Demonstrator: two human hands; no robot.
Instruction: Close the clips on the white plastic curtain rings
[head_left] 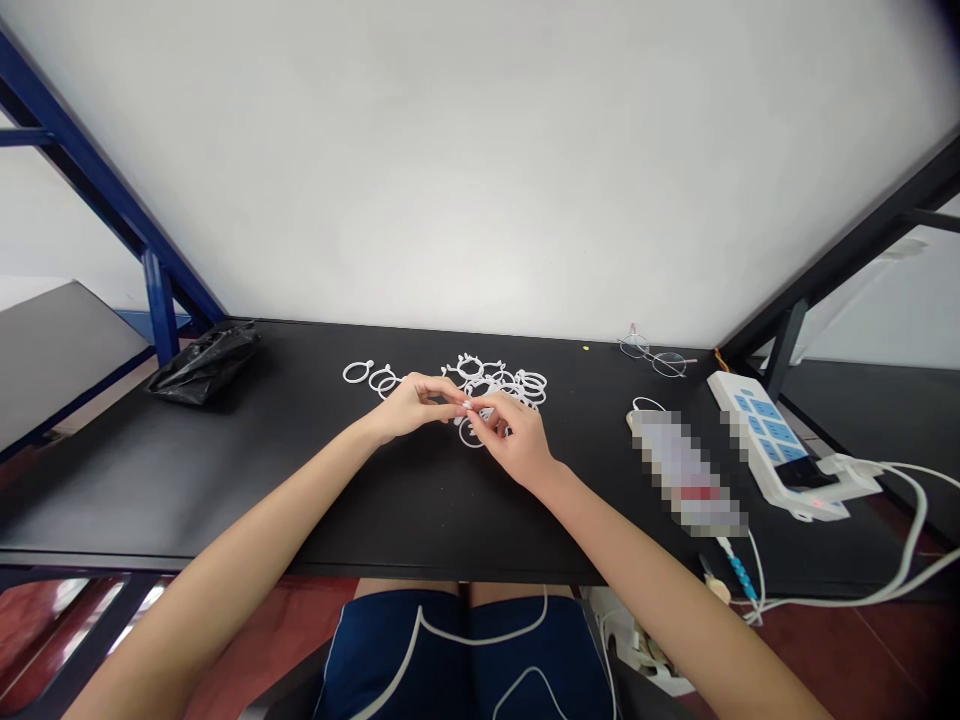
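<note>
Both hands meet over the black table, fingertips together. My left hand [420,405] pinches a small white piece [468,405] from the left, thumb and forefinger closed on it. From the right, my right hand [514,432] grips the same piece between thumb and fingers. It looks like part of a white plastic ring, but the fingers hide most of it. Just behind the hands lies a pile of white plastic rings [471,367] with small knobs. To the left, a single white ring [358,372] lies apart, and a few more rings [385,381] sit near my left hand.
A black plastic bag [206,362] lies at the far left of the table [337,520]. On the right are eyeglasses [667,364], a blurred phone [686,475] on a cable, and a white power strip [772,440] with cords. A white wall [465,180] rises behind.
</note>
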